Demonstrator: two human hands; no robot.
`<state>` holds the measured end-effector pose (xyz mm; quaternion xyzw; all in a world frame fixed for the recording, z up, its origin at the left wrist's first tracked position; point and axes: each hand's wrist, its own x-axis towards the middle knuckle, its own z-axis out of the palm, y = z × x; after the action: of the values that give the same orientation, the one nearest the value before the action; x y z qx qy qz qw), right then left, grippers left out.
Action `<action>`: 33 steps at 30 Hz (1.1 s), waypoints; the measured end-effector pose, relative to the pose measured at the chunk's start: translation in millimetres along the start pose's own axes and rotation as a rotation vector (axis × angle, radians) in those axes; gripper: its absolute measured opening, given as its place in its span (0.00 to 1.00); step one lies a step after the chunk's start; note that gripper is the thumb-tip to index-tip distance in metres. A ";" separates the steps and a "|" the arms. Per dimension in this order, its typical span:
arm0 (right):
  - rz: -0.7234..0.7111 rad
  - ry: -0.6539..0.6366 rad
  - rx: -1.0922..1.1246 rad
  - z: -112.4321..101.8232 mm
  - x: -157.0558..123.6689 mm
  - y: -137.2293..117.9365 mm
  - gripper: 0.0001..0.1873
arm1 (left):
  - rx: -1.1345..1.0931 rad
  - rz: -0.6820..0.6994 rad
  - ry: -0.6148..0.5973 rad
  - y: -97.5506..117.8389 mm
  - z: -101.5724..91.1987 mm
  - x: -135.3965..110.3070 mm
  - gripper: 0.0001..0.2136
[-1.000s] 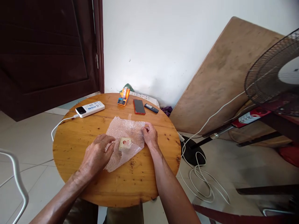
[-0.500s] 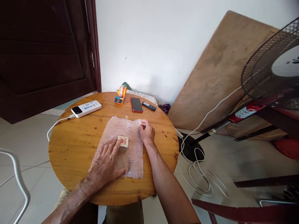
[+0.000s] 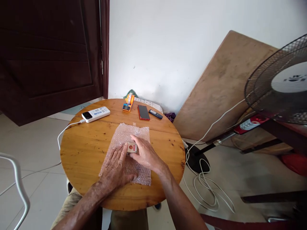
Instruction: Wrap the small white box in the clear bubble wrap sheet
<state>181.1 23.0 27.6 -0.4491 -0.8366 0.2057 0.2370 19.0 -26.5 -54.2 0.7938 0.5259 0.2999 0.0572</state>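
A small pale box with a red label lies on a sheet of bubble wrap on the round wooden table. My left hand is spread flat over the wrap's left side, its index fingertip against the box's left edge. From the right, my right hand reaches over the wrap. Its thumb is at the box's lower right corner and its fingers extend past the upper edge, apart from one another; whether they press on the box is unclear.
Towards the back of the table are a white power bank with a cable, an orange tape dispenser, a red-edged phone and a small dark handset. A fan stands at right, its cable coiled on the floor.
My right hand has let go of the wrap's upper right corner and moved down and left to the box. My left hand stays on the wrap. The view has shifted slightly.
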 end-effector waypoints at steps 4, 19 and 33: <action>0.103 0.143 0.002 4.7 -18.8 11.9 0.32 | 0.010 0.007 -0.021 1.0 -0.3 0.9 0.54; 0.224 0.509 -0.274 -29.8 -80.5 41.2 0.23 | 0.057 0.052 -0.017 -0.8 -2.7 0.3 0.47; -0.035 -0.015 -0.342 16.9 -26.6 30.1 0.25 | 0.211 0.005 -0.060 18.2 -3.8 -3.0 0.37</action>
<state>203.8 13.6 -8.4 -0.4666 -0.8688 0.0595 0.1546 30.8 -38.0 -45.0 0.8055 0.5505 0.2191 -0.0116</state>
